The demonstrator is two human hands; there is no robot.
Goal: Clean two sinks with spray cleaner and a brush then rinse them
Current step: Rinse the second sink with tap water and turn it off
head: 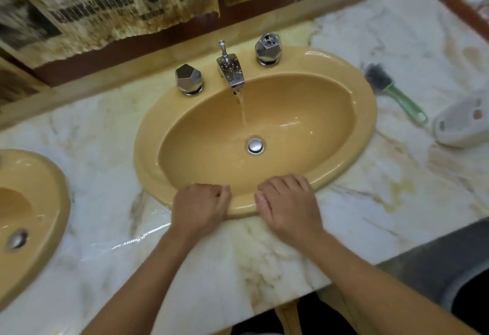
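Observation:
A mustard-yellow oval sink (352,75) fills the middle of the head view, set in a marble counter. Water runs from its chrome faucet (230,71) into the bowl toward the drain plug (256,145). Faceted chrome knobs stand to the left (189,79) and right (267,49) of the faucet. My left hand (199,206) rests on the sink's near rim with fingers curled in, holding nothing. My right hand (287,202) lies beside it on the rim, fingers bent and empty. A second yellow sink (57,189) shows at the left edge. A brush (391,88) with a green handle lies on the counter to the right.
A white plastic object (464,123) lies on the counter at the far right, next to the brush handle. The marble counter (105,176) is wet between the two sinks. Stained newspaper (105,4) hangs on the wall behind. A grey surface (449,263) adjoins the counter's right front.

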